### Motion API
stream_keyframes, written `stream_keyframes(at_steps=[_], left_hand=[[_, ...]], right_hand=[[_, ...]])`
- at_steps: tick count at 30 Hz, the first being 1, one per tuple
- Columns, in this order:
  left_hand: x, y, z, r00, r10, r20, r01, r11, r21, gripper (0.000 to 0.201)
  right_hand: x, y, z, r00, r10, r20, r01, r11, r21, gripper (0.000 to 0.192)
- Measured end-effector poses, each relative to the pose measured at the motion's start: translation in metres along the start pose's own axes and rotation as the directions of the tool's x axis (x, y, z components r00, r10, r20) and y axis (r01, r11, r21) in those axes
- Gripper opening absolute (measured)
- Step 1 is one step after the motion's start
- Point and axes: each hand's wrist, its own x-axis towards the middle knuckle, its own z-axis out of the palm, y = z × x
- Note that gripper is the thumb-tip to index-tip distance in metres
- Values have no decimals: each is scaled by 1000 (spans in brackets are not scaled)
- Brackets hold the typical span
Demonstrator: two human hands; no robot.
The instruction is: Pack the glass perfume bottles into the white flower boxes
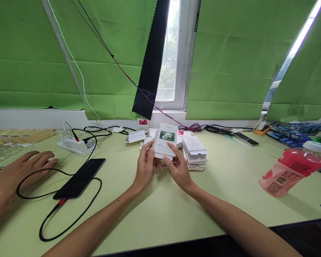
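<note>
Co-worker's hand (26, 165) flat at far left, black phone (80, 177) on its cable beside it, then left hand (145, 167) and right hand (178, 167) pinching a white flower-printed box (165, 140) upright mid-table (230, 185) for a steady grip, flat cartons (194, 152) stacked just right, pink bottle (290, 173) tilted far right.

Two bare arms show, with no sleeves down to where the picture ends. The left hand (145, 167) and the right hand (178, 167) wear no gloves, rings or watch. The fingers are slim, with short nails.
</note>
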Motion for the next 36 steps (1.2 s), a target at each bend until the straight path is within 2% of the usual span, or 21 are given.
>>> stream_keyframes(at_steps=[14, 25, 31, 36], left_hand=[[0, 4, 3, 1000, 18, 14, -18, 1000, -18, 57], [-1, 5, 6, 1000, 16, 15, -16, 1000, 9, 61], [0, 6, 6, 1000, 21, 18, -21, 1000, -6, 60], [-1, 6, 7, 999, 42, 17, -42, 999, 3, 57]], right_hand=[[0, -2, -1, 1000, -4, 12, 4, 1000, -12, 61], [-3, -3, -1, 1000, 1, 20, 1, 994, -109, 60], [-3, 4, -2, 1000, 11, -12, -12, 997, -79, 62], [-4, 2, 1, 996, 56, -63, -55, 998, 10, 65]])
